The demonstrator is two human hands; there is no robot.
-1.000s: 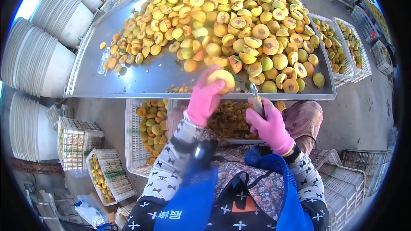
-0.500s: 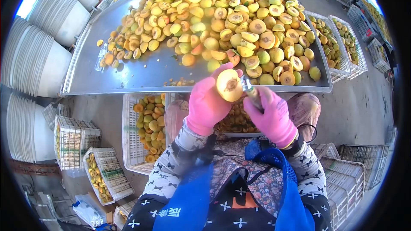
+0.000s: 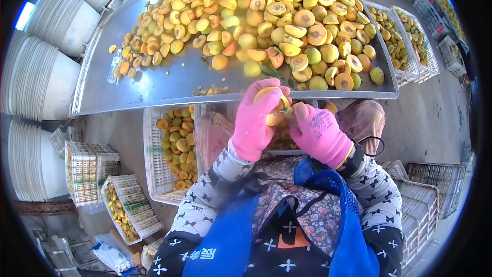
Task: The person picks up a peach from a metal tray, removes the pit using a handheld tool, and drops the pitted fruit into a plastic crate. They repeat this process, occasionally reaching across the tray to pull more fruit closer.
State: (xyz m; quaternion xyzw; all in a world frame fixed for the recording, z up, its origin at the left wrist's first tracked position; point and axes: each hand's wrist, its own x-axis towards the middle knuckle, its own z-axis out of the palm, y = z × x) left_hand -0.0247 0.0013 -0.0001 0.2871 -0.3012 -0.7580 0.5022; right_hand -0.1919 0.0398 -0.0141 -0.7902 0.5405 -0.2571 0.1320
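Fruit clasped in the left hand, grip closed round it, just below the desk edge; right hand at 3 o'clock, grip closed against it, contents hidden; heap at 12 o'clock, many uncut, suggests plenty left; crate at 9 o'clock part-filled.

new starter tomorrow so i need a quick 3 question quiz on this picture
1. Multiple choice: what colour are the gloves on the left hand and right hand? A blue, B pink, C white.
2. True or false: the left hand is empty.
3. Fill the gap: the white stacks stand on the person's ___ side.

Key:
1. B.
2. False: its fingers curl round a fruit.
3. Left.
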